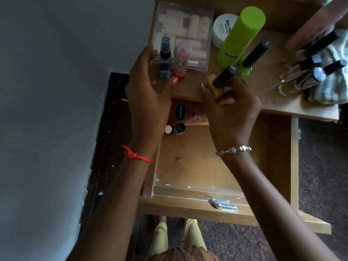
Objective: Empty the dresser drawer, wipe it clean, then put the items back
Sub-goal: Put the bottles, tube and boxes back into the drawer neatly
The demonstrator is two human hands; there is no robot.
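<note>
The wooden drawer (188, 166) is pulled out below the dresser top (278, 104). At its back lie a pink Vaseline tube (185, 114) and two small bottles (168, 129) (180, 128). My left hand (146, 87) grips the near left corner of a clear plastic box (180, 25) of pale rolls. A small dark spray bottle (165, 59) and a red tube (181, 59) stand right beside its fingers. My right hand (231, 110) is closed over the dresser's front edge on a black-capped bottle (225, 76) and a tan sponge-like piece (212, 86).
On the dresser top stand a tall lime-green can (242, 34), a white jar (222, 29), a black bottle (257, 52), several glass perfume bottles (301, 78) and a plaid cloth (331, 83). A grey wall lies left. The drawer front has a metal handle (224, 204).
</note>
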